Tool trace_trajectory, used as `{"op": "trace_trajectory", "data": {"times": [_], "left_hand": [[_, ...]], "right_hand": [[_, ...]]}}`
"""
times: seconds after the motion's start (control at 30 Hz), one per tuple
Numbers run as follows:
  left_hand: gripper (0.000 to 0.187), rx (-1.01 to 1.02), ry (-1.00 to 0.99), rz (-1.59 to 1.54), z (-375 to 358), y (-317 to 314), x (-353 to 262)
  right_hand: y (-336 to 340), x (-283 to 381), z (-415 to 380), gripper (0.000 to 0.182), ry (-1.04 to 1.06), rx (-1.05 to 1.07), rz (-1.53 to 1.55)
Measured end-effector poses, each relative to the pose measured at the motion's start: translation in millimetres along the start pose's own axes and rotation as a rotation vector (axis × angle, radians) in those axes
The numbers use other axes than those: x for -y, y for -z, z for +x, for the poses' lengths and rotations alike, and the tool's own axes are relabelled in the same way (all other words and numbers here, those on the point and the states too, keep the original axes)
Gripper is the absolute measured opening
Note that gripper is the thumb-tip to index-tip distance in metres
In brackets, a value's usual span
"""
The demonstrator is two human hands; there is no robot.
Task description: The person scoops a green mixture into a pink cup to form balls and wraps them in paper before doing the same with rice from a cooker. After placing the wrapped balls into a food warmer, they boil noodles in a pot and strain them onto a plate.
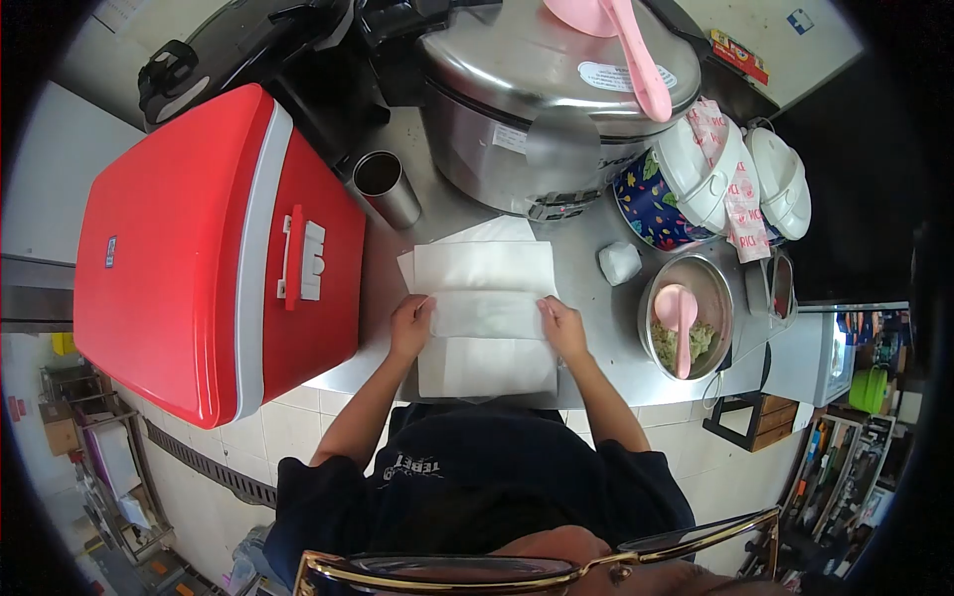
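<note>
On the steel counter (608, 310), between the cooler (214, 258) and the bowl (712, 294), the white paper (487, 316) lies close before me, its side edges pinched in the closed fingers of my left hand (411, 324) and right hand (564, 329), a grip that should hold it flat and square.

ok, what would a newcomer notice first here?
The big, boxy red plastic cooler, filling the left side. Then the large, round silver metal cooker at top centre, a pink plastic scoop on top. At centre, the left hand and right hand grip a folded white sheet by its sides.
</note>
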State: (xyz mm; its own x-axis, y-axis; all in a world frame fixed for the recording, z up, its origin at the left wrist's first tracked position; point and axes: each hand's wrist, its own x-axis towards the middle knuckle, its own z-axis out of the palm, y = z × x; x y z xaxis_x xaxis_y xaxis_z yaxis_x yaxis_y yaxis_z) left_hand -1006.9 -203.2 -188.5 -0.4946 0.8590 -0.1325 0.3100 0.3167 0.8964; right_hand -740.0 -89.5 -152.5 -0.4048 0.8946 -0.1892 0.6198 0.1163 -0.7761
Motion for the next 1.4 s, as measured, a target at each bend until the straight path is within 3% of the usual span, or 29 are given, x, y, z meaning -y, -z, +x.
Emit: {"op": "trace_trajectory", "data": {"times": [0.03, 0.1, 0.13, 0.2, 0.23, 0.3, 0.33, 0.43, 0.57, 0.63, 0.67, 0.73, 0.77, 0.83, 0.87, 0.9, 0.93, 0.97, 1.03, 1.07, 1.13, 1.17, 1.23, 1.27, 1.33, 1.4], "left_hand": [[0.017, -0.004, 0.001, -0.004, -1, -3, -7], [0.019, 0.005, 0.013, 0.31, -3, -3, -21], [0.019, 0.001, 0.01, 0.31, -3, -3, -23], [0.025, -0.207, -0.438, 0.594, -8, -7, -27], [0.025, -0.205, -0.441, 0.589, -11, -10, -27], [0.039, 0.325, -0.98, 0.706, -23, -15, -27], [0.039, 0.325, -0.979, 0.704, -31, -19, -34], [0.054, 0.457, -0.842, 0.785, -41, -27, -46], [0.053, 0.43, -0.876, 0.756, -39, -25, -48], [0.054, 0.418, -0.936, 0.852, -29, -21, -48], [0.054, 0.419, -0.931, 0.856, -23, -23, -44], [0.058, 0.483, -0.728, 0.69, -11, -28, -40], [0.058, 0.484, -0.724, 0.691, -5, -30, -44], [0.062, 0.258, -0.498, 0.566, 4, -27, -88], [0.062, 0.262, -0.5, 0.566, 7, -26, -102], [0.064, 0.086, -0.586, 0.662, 9, -24, -114], [0.066, -0.095, -0.667, 0.754, 11, -21, -123], [0.066, -0.091, -0.664, 0.754, 12, -18, -129], [0.051, 0.042, -0.775, 0.892, 13, -14, -136], [0.051, 0.046, -0.777, 0.889, 11, -12, -127], [0.032, 0.48, -0.701, 0.979, 4, -3, -88], [0.032, 0.483, -0.712, 0.978, 2, 3, -72], [0.022, 0.453, -0.912, 0.778, -7, 15, -42], [0.022, 0.46, -0.916, 0.776, -9, 15, -29], [0.021, 0.499, -0.621, 0.494, -9, 13, -21], [0.021, 0.51, -0.742, 0.486, -7, 18, -24]], "right_hand": [[-4, 3, -1, 0.023, 0.003, 0.002, -0.004], [-9, 11, -2, 0.022, -0.007, -0.004, -0.427], [-7, 16, 2, 0.022, -0.003, -0.007, -0.426], [2, 23, 17, 0.032, 0.439, -0.383, -0.484], [3, 24, 30, 0.032, 0.438, -0.385, -0.489], [-2, 26, 60, 0.043, 0.427, -0.304, -0.316], [-5, 26, 69, 0.043, 0.427, -0.303, -0.318], [-7, 35, 82, 0.059, 0.243, 0.104, -0.311], [3, 42, 90, 0.054, 0.221, 0.274, -0.323], [10, 46, 100, 0.045, 0.59, 0.21, -0.483], [13, 49, 107, 0.045, 0.592, 0.213, -0.478], [17, 56, 123, 0.036, 0.671, 0.386, -0.316], [18, 59, 131, 0.035, 0.614, 0.491, -0.325], [28, 69, 133, 0.031, 0.54, 0.543, -0.386], [34, 75, 131, 0.028, 0.466, 0.591, -0.447], [38, 79, 123, 0.028, 0.462, 0.589, -0.445], [40, 83, 110, 0.021, 0.646, 0.552, -0.471], [38, 83, 95, 0.016, 0.829, 0.512, -0.496], [30, 76, 59, 0.008, 1.034, 0.359, -0.71], [28, 70, 43, 0.008, 1.028, 0.359, -0.712], [26, 51, 19, 0.005, 1.101, 0.31, -0.685], [24, 41, 14, 0.005, 1.094, 0.303, -0.69], [13, 18, 9, 0.01, 1.098, 0.215, -0.625], [5, 7, 9, 0.01, 1.09, 0.213, -0.625], [-3, 2, 13, 0.018, 1.065, 0.155, -0.535], [7, 5, 12, 0.022, 1.056, 0.178, -0.499]]}}
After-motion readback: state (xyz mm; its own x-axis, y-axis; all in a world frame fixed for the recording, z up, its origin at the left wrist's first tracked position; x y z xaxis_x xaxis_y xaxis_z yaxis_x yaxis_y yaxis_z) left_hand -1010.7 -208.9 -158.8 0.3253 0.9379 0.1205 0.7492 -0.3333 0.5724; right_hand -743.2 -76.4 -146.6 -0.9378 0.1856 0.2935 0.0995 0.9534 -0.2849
